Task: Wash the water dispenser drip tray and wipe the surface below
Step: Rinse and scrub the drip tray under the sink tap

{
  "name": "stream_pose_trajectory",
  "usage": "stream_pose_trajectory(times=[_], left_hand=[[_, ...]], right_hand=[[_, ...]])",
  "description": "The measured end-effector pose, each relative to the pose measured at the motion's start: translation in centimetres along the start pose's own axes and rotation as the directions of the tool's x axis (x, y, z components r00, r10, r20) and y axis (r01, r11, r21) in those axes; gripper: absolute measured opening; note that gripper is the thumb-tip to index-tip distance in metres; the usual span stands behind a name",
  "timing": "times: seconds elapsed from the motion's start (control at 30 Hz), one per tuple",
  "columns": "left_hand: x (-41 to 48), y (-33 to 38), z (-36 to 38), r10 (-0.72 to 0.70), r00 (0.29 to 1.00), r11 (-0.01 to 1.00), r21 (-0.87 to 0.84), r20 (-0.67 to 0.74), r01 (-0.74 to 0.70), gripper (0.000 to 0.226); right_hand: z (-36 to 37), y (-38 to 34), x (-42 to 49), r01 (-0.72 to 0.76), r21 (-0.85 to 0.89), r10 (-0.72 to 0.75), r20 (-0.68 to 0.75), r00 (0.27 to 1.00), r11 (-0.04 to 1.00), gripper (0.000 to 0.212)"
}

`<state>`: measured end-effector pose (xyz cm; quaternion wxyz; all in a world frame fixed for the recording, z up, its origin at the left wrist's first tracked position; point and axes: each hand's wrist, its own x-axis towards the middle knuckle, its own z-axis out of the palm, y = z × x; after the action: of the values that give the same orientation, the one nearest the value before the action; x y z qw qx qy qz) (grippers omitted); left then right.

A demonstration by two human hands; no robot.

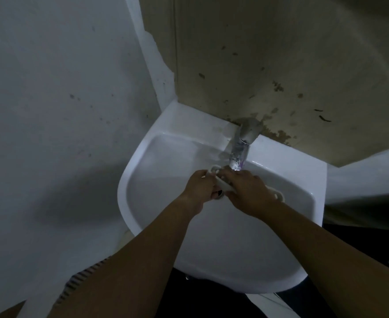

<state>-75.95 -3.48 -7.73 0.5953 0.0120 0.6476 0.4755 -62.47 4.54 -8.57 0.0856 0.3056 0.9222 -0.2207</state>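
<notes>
A white drip tray (278, 194) lies across the bowl of a white sink (143, 187), just under the chrome tap (240, 152). My left hand (200, 187) grips the tray's left end. My right hand (248, 191) lies over its middle, pressing on it, so most of the tray is hidden. Only the tray's right end and a bit near the tap show. Whether water runs from the tap is hard to tell in the dim light.
The sink's drain (218, 194) shows between my hands. A grey wall (51, 111) stands close on the left and a stained beige wall (280, 65) rises behind the tap. A dark object (372, 214) sits at the sink's right.
</notes>
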Motion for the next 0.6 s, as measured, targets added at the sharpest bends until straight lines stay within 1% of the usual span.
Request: stream_pose_trajectory(times=[0.07, 0.17, 0.23, 0.27, 0.33, 0.37, 0.4, 0.5, 0.6], left_hand=[[0.1, -0.1, -0.3, -0.008, 1.000, 1.000, 0.010, -0.010, 0.009, 0.015], [0.2, -0.5, -0.7, -0.044, 0.999, 0.999, 0.019, -0.010, 0.044, 0.015], [0.1, -0.5, -0.5, -0.047, 0.999, 0.999, 0.017, -0.019, 0.047, 0.015], [0.2, -0.4, -0.4, -0.035, 0.999, 0.999, 0.033, -0.032, 0.036, 0.016], [0.5, -0.1, -0.3, -0.014, 0.999, 0.998, 0.068, -0.049, 0.017, 0.023], [0.6, 0.0, -0.3, -0.014, 0.999, 0.997, 0.072, -0.046, 0.018, 0.026], [0.6, 0.1, -0.3, -0.018, 0.999, 0.997, 0.070, -0.041, 0.021, 0.028], [0.5, 0.0, -0.5, -0.028, 0.999, 0.998, 0.053, -0.042, 0.030, 0.028], [0.5, 0.0, -0.6, 0.004, 0.998, 1.000, 0.025, -0.064, -0.002, 0.027]], right_hand=[[0.3, -0.3, 0.0, 0.018, 0.015, -0.018, 0.029, 0.999, 1.000, 0.059], [-0.1, -0.3, 0.3, 0.053, 0.013, -0.053, 0.041, 0.998, 0.999, 0.054], [-0.5, -0.1, 0.3, 0.065, 0.072, -0.068, 0.047, 0.997, 0.995, 0.052], [-0.5, 0.1, 0.1, 0.042, 0.139, -0.049, 0.041, 0.998, 0.989, 0.052], [-0.5, 0.6, -0.2, -0.071, 0.281, 0.069, 0.019, 0.997, 0.957, 0.060], [-0.5, 0.8, -0.4, -0.116, 0.314, 0.116, 0.018, 0.993, 0.942, 0.065], [-0.6, 1.0, -0.5, -0.103, 0.294, 0.106, 0.006, 0.994, 0.950, 0.066], [-0.9, 0.6, -0.8, 0.051, 0.138, -0.046, -0.041, 0.998, 0.989, 0.051], [-0.9, 0.2, -0.2, 0.087, 0.079, -0.082, -0.058, 0.995, 0.993, 0.042]])
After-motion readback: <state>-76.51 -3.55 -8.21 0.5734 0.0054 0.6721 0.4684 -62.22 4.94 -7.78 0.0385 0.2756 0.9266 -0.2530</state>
